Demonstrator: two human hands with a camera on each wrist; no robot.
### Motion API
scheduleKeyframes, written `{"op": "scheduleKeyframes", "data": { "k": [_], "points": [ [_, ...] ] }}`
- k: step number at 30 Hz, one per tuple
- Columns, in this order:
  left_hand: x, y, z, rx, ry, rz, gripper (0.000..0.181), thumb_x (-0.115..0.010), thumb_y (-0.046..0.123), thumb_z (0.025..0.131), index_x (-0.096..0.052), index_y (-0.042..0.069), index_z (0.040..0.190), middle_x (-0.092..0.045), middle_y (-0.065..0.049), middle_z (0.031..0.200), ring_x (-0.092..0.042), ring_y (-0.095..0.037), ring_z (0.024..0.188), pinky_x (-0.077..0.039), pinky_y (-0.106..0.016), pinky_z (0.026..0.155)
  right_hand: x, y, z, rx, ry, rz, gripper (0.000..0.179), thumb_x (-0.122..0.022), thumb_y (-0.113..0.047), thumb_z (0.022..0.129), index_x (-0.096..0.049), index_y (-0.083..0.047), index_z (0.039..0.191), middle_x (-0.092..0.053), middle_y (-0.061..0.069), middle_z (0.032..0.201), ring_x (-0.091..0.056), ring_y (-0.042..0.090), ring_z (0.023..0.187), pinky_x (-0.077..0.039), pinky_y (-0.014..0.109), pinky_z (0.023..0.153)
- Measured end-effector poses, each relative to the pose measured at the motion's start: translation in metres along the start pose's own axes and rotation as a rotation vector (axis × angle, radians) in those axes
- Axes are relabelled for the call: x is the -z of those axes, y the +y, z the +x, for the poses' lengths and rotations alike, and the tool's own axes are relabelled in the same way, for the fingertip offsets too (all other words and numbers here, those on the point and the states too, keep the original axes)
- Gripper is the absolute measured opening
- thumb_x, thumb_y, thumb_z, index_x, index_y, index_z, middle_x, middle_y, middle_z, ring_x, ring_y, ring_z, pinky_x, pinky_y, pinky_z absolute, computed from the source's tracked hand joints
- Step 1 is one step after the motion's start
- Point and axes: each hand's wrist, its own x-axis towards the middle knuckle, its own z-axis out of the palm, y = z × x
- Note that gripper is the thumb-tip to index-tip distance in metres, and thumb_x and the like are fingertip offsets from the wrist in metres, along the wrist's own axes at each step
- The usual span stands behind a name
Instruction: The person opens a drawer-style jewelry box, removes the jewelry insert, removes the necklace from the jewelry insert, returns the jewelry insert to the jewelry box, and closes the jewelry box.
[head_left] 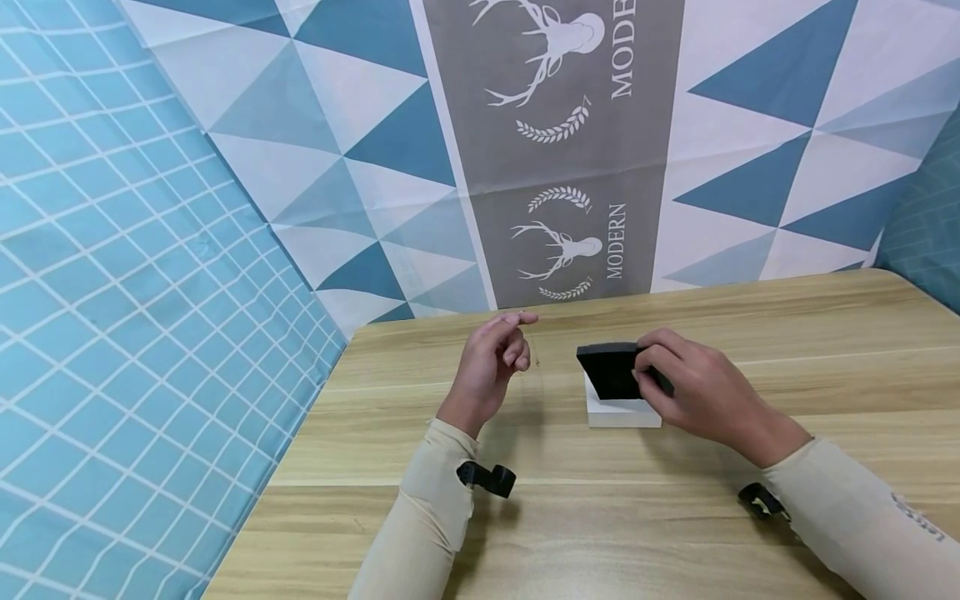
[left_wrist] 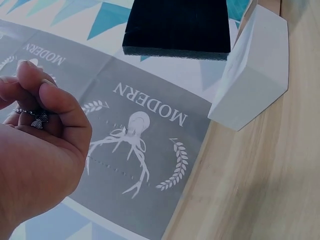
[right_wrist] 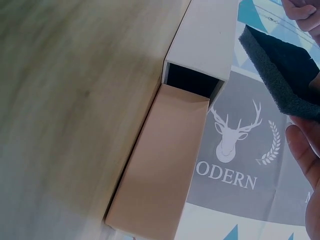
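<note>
My left hand (head_left: pixel 491 362) is raised above the table with its fingers curled in. It holds a fine chain necklace with a sparkling silver pendant (left_wrist: pixel 39 121); a thin strand dangles below the fingers. To its right, my right hand (head_left: pixel 697 383) pinches a thin black foam pad (head_left: pixel 611 371) by its right edge, thumb on the near face. The pad is tilted up over a small white box (head_left: pixel 624 415). In the right wrist view, the white sleeve (right_wrist: pixel 202 37) has a dark opening, and a light brown drawer (right_wrist: pixel 160 160) extends out of it.
The wood-grain table (head_left: pixel 622 517) reaches back to a hanging cloth (head_left: pixel 577 158) printed with triangles and deer heads. A blue checked cloth (head_left: pixel 150 292) hangs along the left. Each wrist wears a black camera band (head_left: pixel 487 479).
</note>
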Motion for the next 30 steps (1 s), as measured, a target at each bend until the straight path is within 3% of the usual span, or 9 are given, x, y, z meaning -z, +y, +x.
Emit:
{"op": "scheduleKeyframes", "data": {
  "k": [7, 12, 19, 30],
  "points": [
    [0.0022, -0.0033, 0.0011, -0.01, 0.022, -0.003, 0.03, -0.042, 0.021, 0.107, -0.066, 0.003, 0.112, -0.034, 0.003, 0.058, -0.046, -0.013, 0.057, -0.043, -0.027, 0.062, 0.0002, 0.0002, -0.0006, -0.001, -0.006, -0.001, 0.029, -0.045, -0.027, 0.1, -0.063, -0.007, 0.088, -0.064, 0.01, 0.099, -0.063, 0.016, 0.065, -0.054, 0.035, 0.056],
    [0.0037, -0.0043, 0.001, -0.002, 0.049, -0.011, 0.027, -0.045, 0.024, 0.106, -0.066, 0.007, 0.102, -0.036, 0.002, 0.058, -0.047, -0.014, 0.057, -0.042, -0.027, 0.061, 0.0, 0.0, -0.0005, -0.004, -0.005, 0.001, 0.029, -0.044, -0.027, 0.1, -0.063, -0.008, 0.088, -0.064, 0.009, 0.099, -0.063, 0.016, 0.066, -0.054, 0.035, 0.056],
    [0.0058, -0.005, 0.0027, 0.04, 0.116, -0.01, 0.024, -0.046, 0.021, 0.105, -0.06, 0.006, 0.093, -0.037, 0.002, 0.058, -0.048, -0.013, 0.056, -0.044, -0.024, 0.06, -0.0007, -0.0005, 0.0009, 0.012, -0.007, 0.016, 0.023, -0.047, -0.023, 0.098, -0.062, -0.008, 0.088, -0.063, 0.008, 0.098, -0.061, 0.015, 0.065, -0.053, 0.034, 0.056],
    [0.0093, -0.0088, 0.0035, 0.058, 0.141, 0.041, 0.022, -0.046, 0.018, 0.103, -0.057, 0.006, 0.088, -0.038, 0.001, 0.059, -0.049, -0.014, 0.055, -0.044, -0.026, 0.061, -0.0015, -0.0015, 0.0002, -0.006, -0.014, 0.006, 0.032, -0.043, -0.028, 0.101, -0.063, -0.008, 0.086, -0.063, 0.006, 0.097, -0.062, 0.015, 0.066, -0.053, 0.034, 0.056]
  ]
}}
